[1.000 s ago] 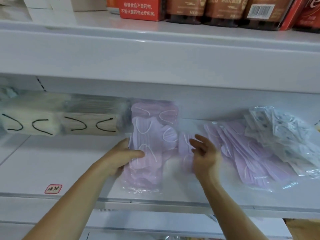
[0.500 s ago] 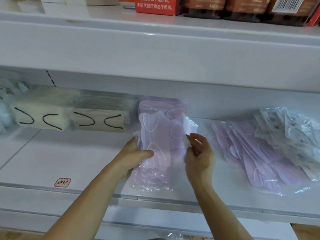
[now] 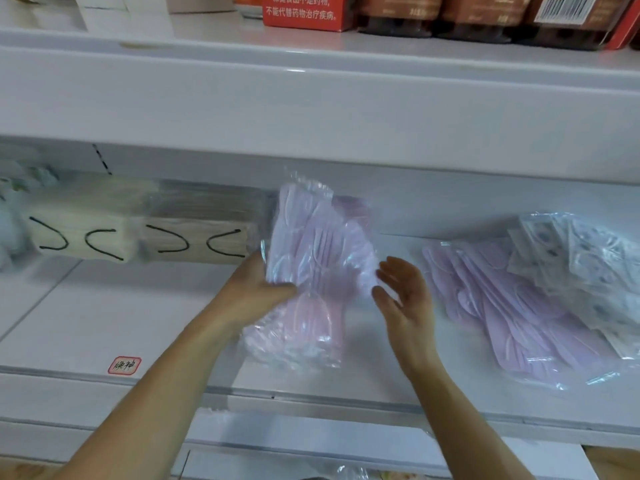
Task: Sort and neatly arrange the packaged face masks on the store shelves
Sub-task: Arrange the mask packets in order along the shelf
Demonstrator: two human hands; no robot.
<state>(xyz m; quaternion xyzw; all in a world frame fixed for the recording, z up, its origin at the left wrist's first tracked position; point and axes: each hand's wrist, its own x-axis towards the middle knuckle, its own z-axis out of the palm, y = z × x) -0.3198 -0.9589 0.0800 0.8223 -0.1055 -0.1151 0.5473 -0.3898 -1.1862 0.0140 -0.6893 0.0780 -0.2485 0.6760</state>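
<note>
Left hand [image 3: 258,289] gripped the lilac stack [image 3: 311,271], tilted up mid-shelf [image 3: 69,323]; right hand [image 3: 403,296] hovered beside it, fingers loose, holding nothing. Cream packs [image 3: 79,233] and tan packs [image 3: 197,237] looked squared away. Still left: the loose lilac heap [image 3: 512,306] and, seemingly, patterned packs [image 3: 581,258].

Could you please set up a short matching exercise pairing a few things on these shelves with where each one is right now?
Things:
1. pink mask bundle
2. cream mask stack
3. patterned mask packs
4. red box

Places:
A. on the top shelf
B. far right of the middle shelf
C. gripped in the left hand, the open right hand beside it
D. left part of the middle shelf, black ear loops facing out

Pairs: 1-C, 2-D, 3-B, 4-A
</note>
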